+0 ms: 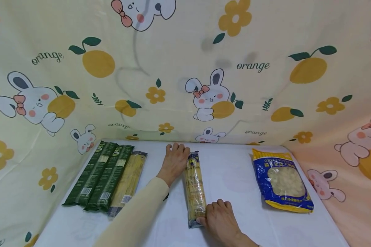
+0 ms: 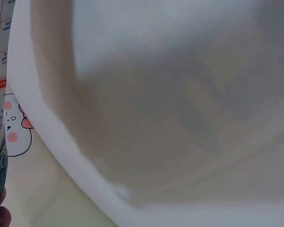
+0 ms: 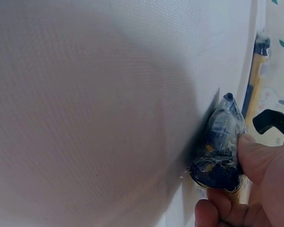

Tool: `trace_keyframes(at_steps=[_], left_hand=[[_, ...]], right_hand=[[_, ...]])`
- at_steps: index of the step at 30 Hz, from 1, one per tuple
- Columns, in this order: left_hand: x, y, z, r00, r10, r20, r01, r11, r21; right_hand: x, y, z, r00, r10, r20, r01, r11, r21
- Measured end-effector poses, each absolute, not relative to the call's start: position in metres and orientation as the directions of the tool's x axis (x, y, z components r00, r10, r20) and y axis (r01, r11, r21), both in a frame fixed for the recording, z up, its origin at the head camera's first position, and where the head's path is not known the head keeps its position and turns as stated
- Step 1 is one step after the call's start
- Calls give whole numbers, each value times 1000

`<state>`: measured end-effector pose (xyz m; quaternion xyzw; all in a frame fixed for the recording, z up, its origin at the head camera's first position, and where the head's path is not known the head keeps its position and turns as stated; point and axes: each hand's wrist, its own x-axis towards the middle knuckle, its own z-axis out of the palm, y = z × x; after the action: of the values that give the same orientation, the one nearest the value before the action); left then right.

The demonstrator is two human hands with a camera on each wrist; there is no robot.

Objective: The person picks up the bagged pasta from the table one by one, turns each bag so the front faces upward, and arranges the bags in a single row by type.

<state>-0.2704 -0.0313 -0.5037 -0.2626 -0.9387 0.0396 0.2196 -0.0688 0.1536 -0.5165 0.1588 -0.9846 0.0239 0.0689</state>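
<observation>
A clear, dark-ended pack of spaghetti (image 1: 195, 188) lies lengthwise on the white table between the two hands. At its far end is the left hand (image 1: 175, 161), fingers bent beside the pack's top; in the left wrist view only fingertips (image 2: 0, 218) show, at the dark end of the pack. The right hand (image 1: 221, 219) grips the near end, its thumb over the wrapper. Up close in the right wrist view, the crinkled dark end (image 3: 217, 161) of the pack sits between thumb and curled fingers.
Two green pasta packs (image 1: 91, 175) and another clear spaghetti pack (image 1: 131, 178) lie side by side on the left. A blue and yellow bag of orecchiette (image 1: 285, 181) lies on the right. A patterned cloth (image 1: 173, 68) hangs behind the white table (image 1: 235, 178).
</observation>
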Motion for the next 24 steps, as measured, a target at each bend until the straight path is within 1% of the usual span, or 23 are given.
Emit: trace_keyframes(at_steps=[2, 5, 8, 10, 12, 15, 17, 20, 24], left_hand=[[-271, -30, -505, -777, 511, 369, 483, 858, -172], [-270, -27, -505, -775, 529, 345, 510, 847, -152], [-268, -26, -502, -781, 551, 294, 538, 833, -131], [-268, -26, -501, -795, 563, 226, 553, 826, -111], [-266, -26, -502, -815, 565, 130, 560, 825, -75], [-263, -29, -507, -838, 545, -6, 545, 838, -21], [-259, -32, -511, -846, 530, -63, 530, 848, 10], [-251, -38, -513, -846, 524, -96, 522, 851, 54], [-236, -45, -510, -821, 556, -129, 544, 830, 120]], right_hand=[[-68, 152, -516, -942, -310, 132, -315, 949, -21], [-68, 150, -516, -950, -297, 100, -301, 953, -30], [-68, 148, -514, -960, -273, 66, -277, 960, -51], [-68, 148, -513, -964, -261, 54, -264, 962, -65], [-69, 147, -511, -967, -251, 48, -254, 964, -83], [-71, 147, -508, -969, -242, 49, -246, 963, -105], [-73, 148, -506, -970, -239, 48, -243, 963, -116], [-75, 149, -504, -968, -244, 57, -249, 963, -104], [-79, 151, -503, -952, -289, 97, -298, 950, -95]])
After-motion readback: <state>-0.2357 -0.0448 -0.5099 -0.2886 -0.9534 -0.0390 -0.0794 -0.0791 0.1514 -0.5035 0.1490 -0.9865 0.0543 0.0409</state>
